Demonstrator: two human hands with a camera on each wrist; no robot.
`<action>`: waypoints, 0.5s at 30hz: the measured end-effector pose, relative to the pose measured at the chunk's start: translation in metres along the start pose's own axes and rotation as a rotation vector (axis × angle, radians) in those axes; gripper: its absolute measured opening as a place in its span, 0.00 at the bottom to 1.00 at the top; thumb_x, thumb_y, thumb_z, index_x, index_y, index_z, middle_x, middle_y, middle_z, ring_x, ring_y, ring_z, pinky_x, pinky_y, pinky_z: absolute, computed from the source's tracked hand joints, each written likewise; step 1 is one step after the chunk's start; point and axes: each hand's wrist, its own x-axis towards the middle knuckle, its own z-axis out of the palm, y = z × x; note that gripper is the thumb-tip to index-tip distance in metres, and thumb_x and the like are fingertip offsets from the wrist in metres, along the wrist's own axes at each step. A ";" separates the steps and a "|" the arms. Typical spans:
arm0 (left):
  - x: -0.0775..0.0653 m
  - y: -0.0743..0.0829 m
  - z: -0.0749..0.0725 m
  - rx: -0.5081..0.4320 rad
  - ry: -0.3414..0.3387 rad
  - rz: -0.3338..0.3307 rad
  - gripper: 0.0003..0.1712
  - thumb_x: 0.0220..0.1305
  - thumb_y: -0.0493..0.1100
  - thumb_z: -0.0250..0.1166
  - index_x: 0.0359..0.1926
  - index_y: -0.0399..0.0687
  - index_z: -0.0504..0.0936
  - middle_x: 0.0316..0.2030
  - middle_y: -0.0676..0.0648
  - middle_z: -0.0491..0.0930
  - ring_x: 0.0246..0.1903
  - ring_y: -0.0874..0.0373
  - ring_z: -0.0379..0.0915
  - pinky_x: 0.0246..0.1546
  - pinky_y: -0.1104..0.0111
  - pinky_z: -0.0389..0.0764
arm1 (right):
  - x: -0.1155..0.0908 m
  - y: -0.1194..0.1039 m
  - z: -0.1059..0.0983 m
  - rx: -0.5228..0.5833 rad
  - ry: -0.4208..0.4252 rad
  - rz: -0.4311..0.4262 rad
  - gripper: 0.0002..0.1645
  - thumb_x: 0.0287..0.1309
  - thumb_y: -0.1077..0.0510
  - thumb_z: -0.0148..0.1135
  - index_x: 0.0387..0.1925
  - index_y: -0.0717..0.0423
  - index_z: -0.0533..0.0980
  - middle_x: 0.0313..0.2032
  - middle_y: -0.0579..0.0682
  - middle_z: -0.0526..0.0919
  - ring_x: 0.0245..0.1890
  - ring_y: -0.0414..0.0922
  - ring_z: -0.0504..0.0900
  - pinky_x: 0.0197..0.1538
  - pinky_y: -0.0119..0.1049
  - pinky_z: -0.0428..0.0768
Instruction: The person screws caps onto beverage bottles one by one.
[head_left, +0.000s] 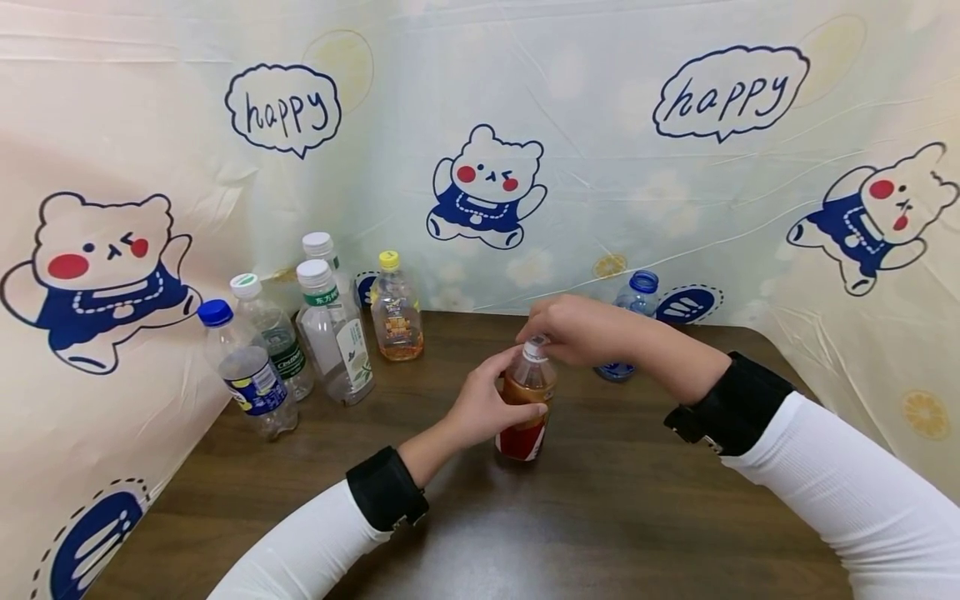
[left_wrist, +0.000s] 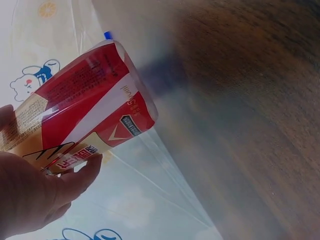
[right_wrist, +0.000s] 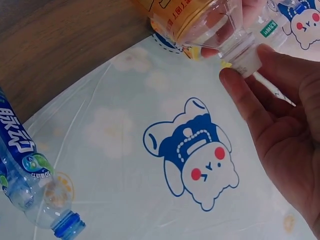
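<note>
A clear plastic bottle with a red, white and tan label (head_left: 523,437) stands roughly upright near the middle of the table. My left hand (head_left: 487,404) grips its side, thumb across the front. At the top, my right hand (head_left: 573,327) pinches the white cap (right_wrist: 246,64) between thumb and fingers. The right wrist view has the cap on the bottle's neck. In the left wrist view the bottle's label (left_wrist: 95,100) shows near the base, with left fingers around its upper part. Whether the base touches the table is hard to tell.
Behind my right hand stands a blue-tinted bottle (right_wrist: 22,160) with its blue neck upward. At the left are a blue-capped bottle (head_left: 255,379), a green-labelled bottle (head_left: 285,346), white-capped bottles (head_left: 333,333) and a yellow-capped bottle (head_left: 397,312). A printed sheet (head_left: 600,183) surrounds the wooden table (head_left: 615,517).
</note>
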 end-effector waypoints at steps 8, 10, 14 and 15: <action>0.000 0.005 0.000 0.024 0.001 0.004 0.43 0.55 0.43 0.75 0.70 0.54 0.66 0.60 0.49 0.72 0.52 0.55 0.74 0.46 0.62 0.81 | 0.005 -0.002 0.004 -0.096 0.037 0.126 0.10 0.60 0.56 0.67 0.37 0.60 0.79 0.29 0.49 0.82 0.28 0.44 0.79 0.36 0.36 0.82; 0.000 0.006 0.000 0.035 0.005 0.009 0.44 0.55 0.44 0.75 0.71 0.52 0.65 0.60 0.49 0.72 0.52 0.54 0.74 0.46 0.63 0.81 | 0.005 -0.002 0.004 -0.098 0.029 0.169 0.11 0.62 0.53 0.65 0.35 0.58 0.77 0.25 0.47 0.80 0.25 0.42 0.76 0.32 0.34 0.81; -0.001 0.006 -0.001 0.053 0.015 0.020 0.44 0.55 0.43 0.75 0.71 0.49 0.65 0.61 0.47 0.70 0.53 0.54 0.73 0.46 0.62 0.80 | 0.001 0.000 0.000 -0.026 0.041 0.157 0.13 0.66 0.53 0.61 0.43 0.59 0.79 0.34 0.49 0.82 0.32 0.43 0.79 0.39 0.38 0.82; -0.001 0.005 -0.001 0.052 0.019 0.017 0.44 0.54 0.43 0.75 0.71 0.49 0.65 0.61 0.47 0.70 0.53 0.54 0.72 0.46 0.62 0.80 | 0.000 0.001 -0.002 0.005 0.046 0.134 0.13 0.65 0.55 0.62 0.46 0.59 0.79 0.39 0.51 0.82 0.36 0.44 0.80 0.42 0.39 0.83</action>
